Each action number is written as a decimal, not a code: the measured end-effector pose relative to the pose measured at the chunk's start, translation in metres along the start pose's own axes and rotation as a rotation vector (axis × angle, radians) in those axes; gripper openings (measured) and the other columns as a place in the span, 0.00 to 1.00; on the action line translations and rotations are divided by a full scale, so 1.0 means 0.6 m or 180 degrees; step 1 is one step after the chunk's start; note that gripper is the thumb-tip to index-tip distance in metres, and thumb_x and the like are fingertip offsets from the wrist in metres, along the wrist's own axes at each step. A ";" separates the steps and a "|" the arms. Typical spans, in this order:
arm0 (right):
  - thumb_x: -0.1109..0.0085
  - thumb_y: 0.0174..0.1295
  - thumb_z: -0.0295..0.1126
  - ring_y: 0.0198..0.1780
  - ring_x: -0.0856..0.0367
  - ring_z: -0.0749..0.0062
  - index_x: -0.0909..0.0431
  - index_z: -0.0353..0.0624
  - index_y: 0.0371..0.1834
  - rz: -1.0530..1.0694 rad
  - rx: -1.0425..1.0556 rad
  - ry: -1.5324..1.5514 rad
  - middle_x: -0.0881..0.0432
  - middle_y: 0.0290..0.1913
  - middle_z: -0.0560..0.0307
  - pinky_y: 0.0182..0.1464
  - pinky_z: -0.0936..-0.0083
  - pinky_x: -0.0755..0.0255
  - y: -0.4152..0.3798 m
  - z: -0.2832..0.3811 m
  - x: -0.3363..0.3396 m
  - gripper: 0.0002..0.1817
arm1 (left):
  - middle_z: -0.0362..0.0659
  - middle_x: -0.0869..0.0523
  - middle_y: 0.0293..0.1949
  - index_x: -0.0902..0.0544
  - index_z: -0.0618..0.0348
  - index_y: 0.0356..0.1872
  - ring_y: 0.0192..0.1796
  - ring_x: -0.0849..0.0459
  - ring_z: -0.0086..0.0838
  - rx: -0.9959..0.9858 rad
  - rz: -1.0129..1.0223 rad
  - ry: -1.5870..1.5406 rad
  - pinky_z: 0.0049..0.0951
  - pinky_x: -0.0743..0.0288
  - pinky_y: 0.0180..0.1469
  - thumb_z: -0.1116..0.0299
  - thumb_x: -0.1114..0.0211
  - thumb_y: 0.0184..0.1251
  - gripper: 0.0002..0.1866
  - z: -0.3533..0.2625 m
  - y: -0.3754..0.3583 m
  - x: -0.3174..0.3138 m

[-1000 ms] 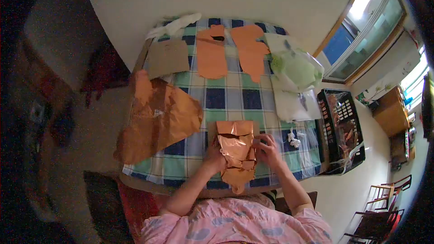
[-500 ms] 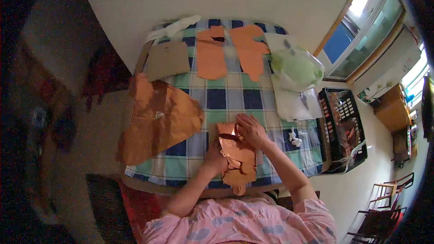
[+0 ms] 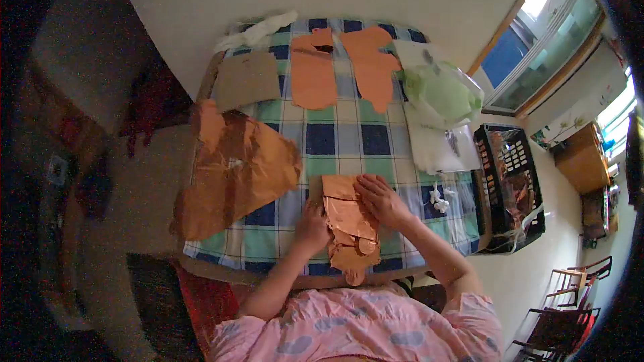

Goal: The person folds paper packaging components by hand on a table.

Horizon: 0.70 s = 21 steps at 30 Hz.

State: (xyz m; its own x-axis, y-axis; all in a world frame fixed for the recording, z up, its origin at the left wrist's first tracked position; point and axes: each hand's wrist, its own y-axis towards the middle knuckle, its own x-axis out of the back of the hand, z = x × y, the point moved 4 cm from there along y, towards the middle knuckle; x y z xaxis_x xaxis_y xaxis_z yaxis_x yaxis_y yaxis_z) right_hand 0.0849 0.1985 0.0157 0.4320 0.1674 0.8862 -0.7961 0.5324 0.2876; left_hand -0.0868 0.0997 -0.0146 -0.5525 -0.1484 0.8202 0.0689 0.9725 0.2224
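Since a second ago, the right hand (image 3: 384, 201) has moved from the right edge of the folded coppery piece (image 3: 351, 218) onto its upper right. Leftmost, a crumpled brown sheet (image 3: 258, 173) lies on the checked cloth (image 3: 320, 139). Next, the left hand (image 3: 312, 229), half curled, is at the piece's left edge; I cannot tell whether it grips. The piece lies between both hands, under the right one's flat, extended fingers.

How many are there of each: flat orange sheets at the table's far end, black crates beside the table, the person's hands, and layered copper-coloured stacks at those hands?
Flat orange sheets: 2
Black crate: 1
Hands, left hand and right hand: 2
Layered copper-coloured stack, its layers not countable: 1
Total: 6
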 end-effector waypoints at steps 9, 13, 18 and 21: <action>0.45 0.63 0.30 0.67 0.35 0.53 0.28 0.40 0.60 -0.0055 0.0055 -0.0005 0.30 0.64 0.47 0.68 0.57 0.44 -0.002 0.003 0.001 0.21 | 0.48 0.31 0.65 0.29 0.62 0.60 0.69 0.36 0.40 -0.0156 -0.0464 0.0498 0.45 0.43 0.69 0.69 0.39 0.59 0.26 0.033 -0.023 0.019; 0.47 0.63 0.31 0.69 0.38 0.52 0.30 0.40 0.61 -0.0069 -0.0064 0.0108 0.32 0.66 0.47 0.70 0.56 0.47 0.005 0.000 0.005 0.22 | 0.49 0.34 0.67 0.31 0.63 0.61 0.70 0.38 0.40 -0.0158 -0.0397 0.0438 0.45 0.45 0.70 0.69 0.39 0.59 0.28 0.033 -0.030 0.015; 0.49 0.64 0.34 0.71 0.42 0.52 0.33 0.42 0.65 0.0073 -0.0340 -0.0166 0.35 0.68 0.48 0.71 0.54 0.51 0.058 0.028 0.017 0.24 | 0.49 0.36 0.68 0.32 0.64 0.62 0.71 0.40 0.40 -0.0190 -0.0247 0.0523 0.45 0.47 0.71 0.68 0.39 0.59 0.29 0.029 -0.041 0.018; 0.48 0.64 0.35 0.71 0.43 0.54 0.34 0.44 0.65 0.0356 -0.0308 -0.0264 0.36 0.69 0.50 0.71 0.54 0.52 0.080 0.016 -0.016 0.25 | 0.49 0.36 0.68 0.32 0.64 0.62 0.71 0.41 0.40 -0.0146 -0.0217 0.0471 0.45 0.47 0.71 0.67 0.40 0.60 0.28 0.027 -0.044 0.018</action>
State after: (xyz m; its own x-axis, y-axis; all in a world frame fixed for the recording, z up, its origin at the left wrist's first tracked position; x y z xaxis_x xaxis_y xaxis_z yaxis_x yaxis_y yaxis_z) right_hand 0.0385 0.2142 0.0247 0.3033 0.1633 0.9388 -0.7911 0.5923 0.1526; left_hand -0.1077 0.0755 -0.0202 -0.4292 -0.2418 0.8702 0.0751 0.9506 0.3012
